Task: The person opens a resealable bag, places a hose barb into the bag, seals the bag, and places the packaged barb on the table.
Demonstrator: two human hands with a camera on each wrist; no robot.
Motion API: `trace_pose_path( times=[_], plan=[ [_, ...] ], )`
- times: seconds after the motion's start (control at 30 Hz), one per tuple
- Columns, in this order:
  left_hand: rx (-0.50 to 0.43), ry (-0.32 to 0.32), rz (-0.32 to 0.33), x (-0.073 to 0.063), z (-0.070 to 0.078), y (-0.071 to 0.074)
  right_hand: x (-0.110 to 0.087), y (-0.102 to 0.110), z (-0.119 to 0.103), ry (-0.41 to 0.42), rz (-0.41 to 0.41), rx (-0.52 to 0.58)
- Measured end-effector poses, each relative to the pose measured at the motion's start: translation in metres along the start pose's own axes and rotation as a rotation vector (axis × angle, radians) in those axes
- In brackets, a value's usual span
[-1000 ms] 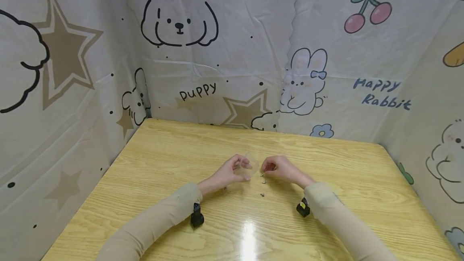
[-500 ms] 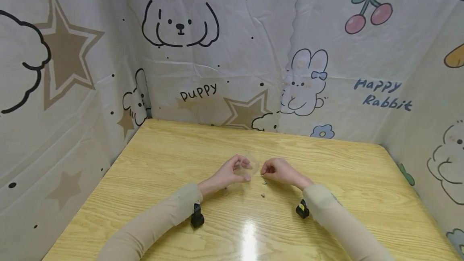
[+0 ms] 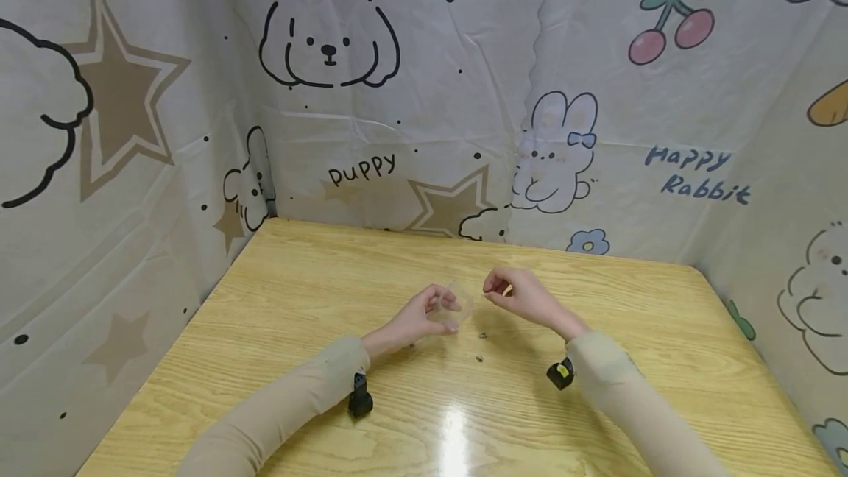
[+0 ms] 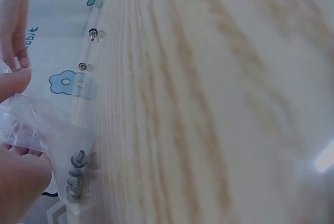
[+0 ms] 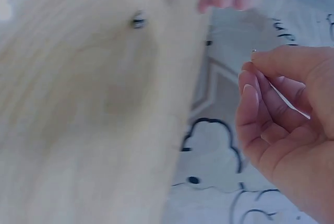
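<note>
My left hand (image 3: 424,313) holds a clear plastic bag (image 3: 458,304), its mouth spread wide between thumb and fingers. Low in the bag, several metal screws (image 4: 76,174) lie in a row in the left wrist view. My right hand (image 3: 523,294) is raised just right of the bag, thumb and fingertips pinching a small screw; only a tiny metal tip (image 5: 254,51) shows in the right wrist view. Below the hands, one loose screw (image 3: 482,335) lies on the table, with a second screw (image 3: 480,358) nearer to me.
The wooden table (image 3: 318,263) has a bright light reflection towards its front. A printed cloth curtain (image 3: 424,109) stands around its back and sides. Each wrist carries a small black camera (image 3: 361,396).
My right hand has lifted from the table and moved slightly right and away from me. The screw that lay under its fingertips has left the table. My left hand stays put with the bag.
</note>
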State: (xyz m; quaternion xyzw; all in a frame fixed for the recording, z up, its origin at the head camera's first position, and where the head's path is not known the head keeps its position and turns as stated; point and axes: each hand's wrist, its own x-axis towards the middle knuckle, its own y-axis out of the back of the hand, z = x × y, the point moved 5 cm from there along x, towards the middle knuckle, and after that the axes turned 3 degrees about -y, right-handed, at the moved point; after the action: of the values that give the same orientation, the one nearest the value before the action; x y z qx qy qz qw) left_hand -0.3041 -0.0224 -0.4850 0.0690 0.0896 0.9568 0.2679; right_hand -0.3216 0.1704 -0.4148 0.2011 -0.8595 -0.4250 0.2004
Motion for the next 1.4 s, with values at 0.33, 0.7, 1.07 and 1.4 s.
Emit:
trace_pose_path(
  times=[0.33, 0.7, 1.07, 1.4],
  plan=[
    [-0.003, -0.014, -0.016, 0.0, 0.0, -0.001, 0.001, 0.016, -0.038, 0.069, 0.036, -0.003],
    [-0.002, -0.025, -0.011, -0.001, 0.001, -0.002, 0.005, 0.004, -0.054, 0.146, -0.019, 0.013],
    [0.007, 0.0, -0.004, 0.001, 0.001, -0.001, -0.007, 0.014, -0.027, 0.06, 0.031, 0.023],
    [0.006, 0.014, 0.013, 0.001, 0.002, -0.001, -0.025, -0.019, 0.011, -0.008, -0.09, -0.001]
  ],
)
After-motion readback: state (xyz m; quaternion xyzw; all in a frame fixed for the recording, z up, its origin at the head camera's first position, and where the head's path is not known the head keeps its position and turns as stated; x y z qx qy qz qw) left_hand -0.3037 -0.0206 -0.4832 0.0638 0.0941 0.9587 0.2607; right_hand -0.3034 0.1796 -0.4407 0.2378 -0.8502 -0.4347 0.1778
